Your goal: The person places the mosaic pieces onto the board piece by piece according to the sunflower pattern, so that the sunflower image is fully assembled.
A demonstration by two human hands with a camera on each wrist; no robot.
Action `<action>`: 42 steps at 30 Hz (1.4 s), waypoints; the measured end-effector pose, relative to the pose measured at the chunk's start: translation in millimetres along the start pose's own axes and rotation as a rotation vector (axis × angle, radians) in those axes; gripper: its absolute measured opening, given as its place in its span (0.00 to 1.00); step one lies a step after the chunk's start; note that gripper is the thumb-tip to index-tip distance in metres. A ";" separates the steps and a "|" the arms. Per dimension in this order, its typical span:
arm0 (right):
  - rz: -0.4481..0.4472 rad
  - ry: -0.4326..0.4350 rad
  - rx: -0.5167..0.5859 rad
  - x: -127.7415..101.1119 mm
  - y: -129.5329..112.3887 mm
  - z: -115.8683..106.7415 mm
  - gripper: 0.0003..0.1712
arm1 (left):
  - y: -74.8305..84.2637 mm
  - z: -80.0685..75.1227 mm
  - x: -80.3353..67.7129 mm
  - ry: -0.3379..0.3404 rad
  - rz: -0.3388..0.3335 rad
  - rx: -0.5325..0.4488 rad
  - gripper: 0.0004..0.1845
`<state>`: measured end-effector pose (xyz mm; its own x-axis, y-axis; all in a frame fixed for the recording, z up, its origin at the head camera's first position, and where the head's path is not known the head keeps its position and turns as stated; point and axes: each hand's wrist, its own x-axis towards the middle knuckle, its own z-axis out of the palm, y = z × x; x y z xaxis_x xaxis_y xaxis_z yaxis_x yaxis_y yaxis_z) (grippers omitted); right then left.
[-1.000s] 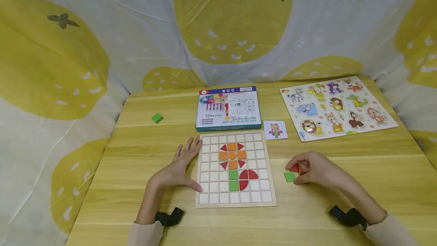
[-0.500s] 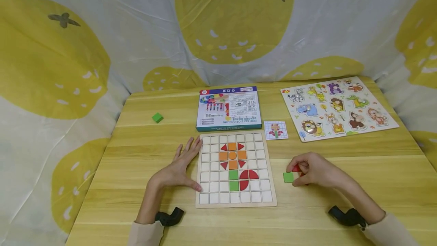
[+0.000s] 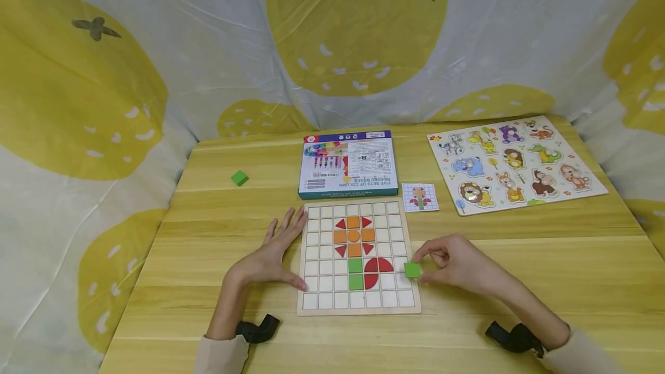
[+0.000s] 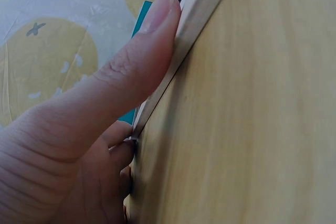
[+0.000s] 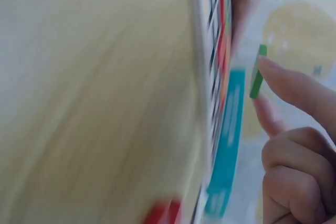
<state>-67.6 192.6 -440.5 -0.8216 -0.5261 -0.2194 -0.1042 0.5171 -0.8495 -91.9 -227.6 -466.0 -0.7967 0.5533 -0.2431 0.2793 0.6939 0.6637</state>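
My right hand pinches a green square tile between thumb and index finger, over the right edge of the wooden grid board. The right wrist view shows the green tile raised above the board, the other fingers curled. My left hand lies spread along the board's left side, its thumb touching the edge. On the board are orange squares around an orange circle, red triangles, two green squares and red quarter-circles.
Behind the board lies a teal-edged box, with a small pattern card beside it. An animal puzzle board is at the back right. A green block lies far left. A blurred red piece shows low in the right wrist view.
My right hand has moved left with the green tile, from the bare table to above the board's right edge. Red pieces seen by its fingers are hidden from the head view now. Left hand unchanged.
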 end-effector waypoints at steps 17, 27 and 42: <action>-0.042 -0.085 -0.122 29.7 -53.6 82.4 0.12 | 2.7 -0.4 2.2 0.001 0.007 -0.009 0.80; -0.075 -0.085 -0.114 32.7 -48.4 82.9 0.13 | 1.7 -0.7 0.9 0.007 0.011 -0.011 0.81; -0.114 -0.155 -0.062 43.1 -43.6 83.8 0.13 | 0.4 -0.4 1.1 0.005 0.007 -0.009 0.81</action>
<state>-51.5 90.8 -453.1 -0.7068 -0.6789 -0.1987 -0.2301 0.4863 -0.8430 -92.8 -226.9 -465.8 -0.7975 0.5556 -0.2352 0.2796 0.6858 0.6719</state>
